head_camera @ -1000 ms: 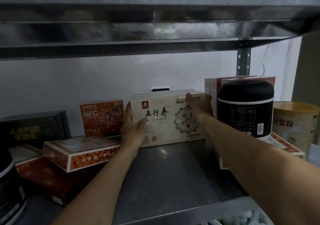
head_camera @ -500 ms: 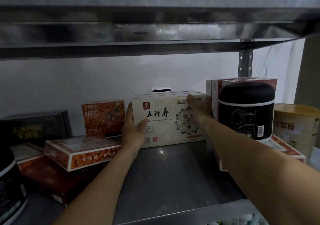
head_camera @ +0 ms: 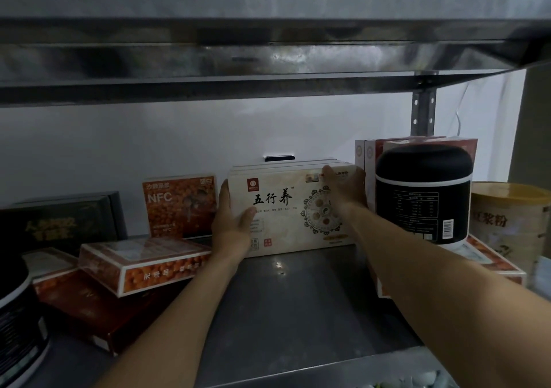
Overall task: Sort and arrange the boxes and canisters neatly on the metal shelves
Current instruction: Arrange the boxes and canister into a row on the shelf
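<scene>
A cream box with black Chinese characters (head_camera: 283, 208) stands upright at the back middle of the metal shelf (head_camera: 298, 307), with more flat boxes behind it. My left hand (head_camera: 234, 223) grips its left edge, thumb on the front face. My right hand (head_camera: 346, 190) holds its upper right corner, fingers over the front. A black canister (head_camera: 423, 196) stands just right of the box on a flat orange box.
An orange NFC box (head_camera: 180, 205) stands left of the cream box. Flat orange and dark boxes (head_camera: 143, 262) are piled at the left, with a black box (head_camera: 59, 220) behind and a dark canister (head_camera: 18, 322) at the far left. A gold canister (head_camera: 510, 223) stands far right. Red-white boxes (head_camera: 366, 155) stand behind the black canister.
Both hands stay on the cream box; the box and hands have barely shifted. The view has drifted slightly.
</scene>
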`<state>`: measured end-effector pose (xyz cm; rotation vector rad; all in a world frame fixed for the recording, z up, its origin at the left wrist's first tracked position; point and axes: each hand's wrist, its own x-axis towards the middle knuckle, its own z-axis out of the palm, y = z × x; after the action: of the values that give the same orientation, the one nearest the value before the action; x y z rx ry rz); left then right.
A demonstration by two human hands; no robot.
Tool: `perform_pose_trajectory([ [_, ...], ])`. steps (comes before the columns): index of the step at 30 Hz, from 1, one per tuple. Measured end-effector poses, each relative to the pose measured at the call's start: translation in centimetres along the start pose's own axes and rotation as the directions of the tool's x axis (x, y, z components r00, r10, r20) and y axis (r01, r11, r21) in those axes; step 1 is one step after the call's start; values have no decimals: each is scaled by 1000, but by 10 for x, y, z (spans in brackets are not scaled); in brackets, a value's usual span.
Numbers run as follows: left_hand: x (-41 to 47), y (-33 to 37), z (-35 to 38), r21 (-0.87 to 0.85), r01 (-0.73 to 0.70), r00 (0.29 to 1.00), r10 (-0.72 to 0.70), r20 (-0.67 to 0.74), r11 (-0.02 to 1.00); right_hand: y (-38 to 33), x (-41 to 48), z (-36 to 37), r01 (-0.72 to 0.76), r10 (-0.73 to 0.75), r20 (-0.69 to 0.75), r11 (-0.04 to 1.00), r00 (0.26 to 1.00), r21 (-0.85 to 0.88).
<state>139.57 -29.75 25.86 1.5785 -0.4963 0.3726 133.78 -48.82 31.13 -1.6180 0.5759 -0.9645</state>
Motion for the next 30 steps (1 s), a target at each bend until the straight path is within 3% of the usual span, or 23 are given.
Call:
perform_pose_trajectory([
  [7,-1,5,-1,-13,10,1000,-10,2,1000,-3,-10,5,30,-36,-79,997,996,-76],
  [12,3,12,-11,-13,95,995,-95,-14,995,-10,-17,1,63,-79,-69,976,994,-208],
  [19,-6,49,-49,247,-40,999,39,8,968,-25,-43,-7,243,-285,-18,846,958,-474],
  [26,-30,76,-120,484,-204,976,218,28,851,-37,-96,4,607,-565,221,738,795,-297],
  [30,-41,69,-146,533,-201,975,223,24,822,-33,-139,31,707,-599,449,698,663,-114],
])
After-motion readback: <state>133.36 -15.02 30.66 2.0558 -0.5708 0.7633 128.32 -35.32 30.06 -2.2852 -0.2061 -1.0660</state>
